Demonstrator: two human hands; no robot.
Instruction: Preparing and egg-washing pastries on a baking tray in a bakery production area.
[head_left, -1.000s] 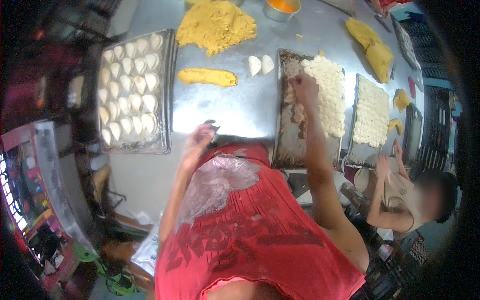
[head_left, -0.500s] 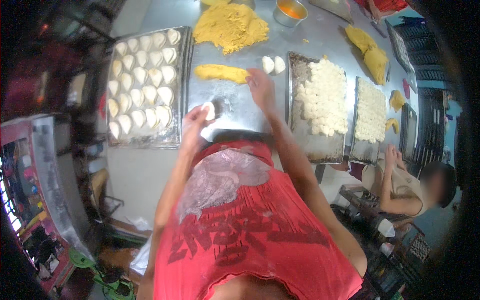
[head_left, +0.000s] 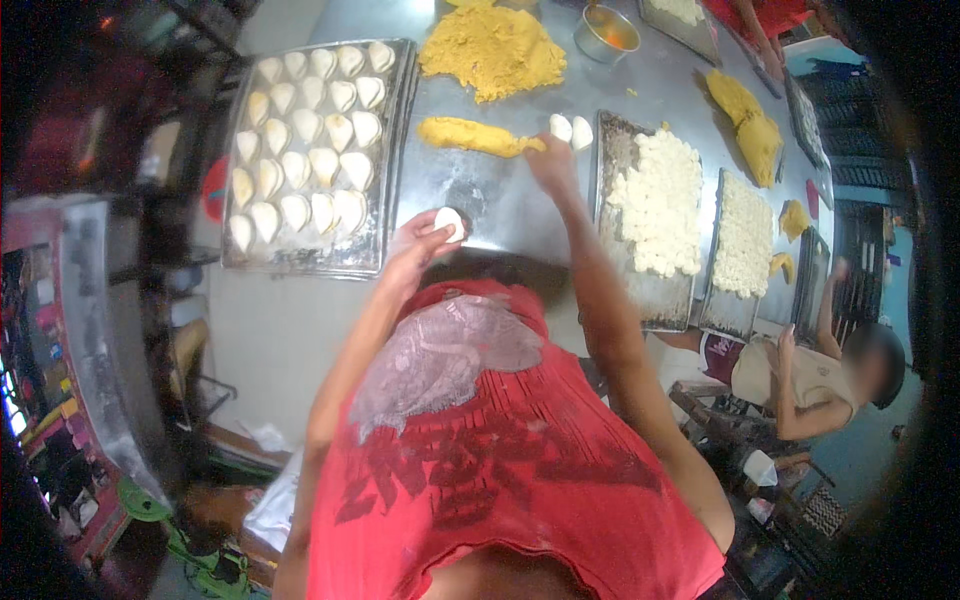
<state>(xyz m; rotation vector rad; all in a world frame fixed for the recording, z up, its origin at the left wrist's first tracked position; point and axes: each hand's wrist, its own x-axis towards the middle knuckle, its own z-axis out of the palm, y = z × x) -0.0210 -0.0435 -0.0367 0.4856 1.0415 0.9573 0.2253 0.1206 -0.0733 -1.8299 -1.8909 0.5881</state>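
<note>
Near the table's front edge, my left hand holds a small flat white dough round between thumb and fingers. My right hand is farther forward, its fingers closed on the right end of a long yellow roll of filling. That end is drawn out thin at my fingertips. Just beyond the right hand lie two white dough pieces side by side. Behind the roll sits a large crumbly mound of yellow filling.
On the left stands a metal tray with rows of folded dough pieces. To the right are trays of small pale dough lumps and more yellow filling. A metal bowl stands at the back. One person sits at right; another's arm shows behind.
The roll's right end, rounded before, is now stretched thin at my right hand's fingers. My left hand still holds the dough round, now turned more face-up. The seated person's hands have moved apart.
</note>
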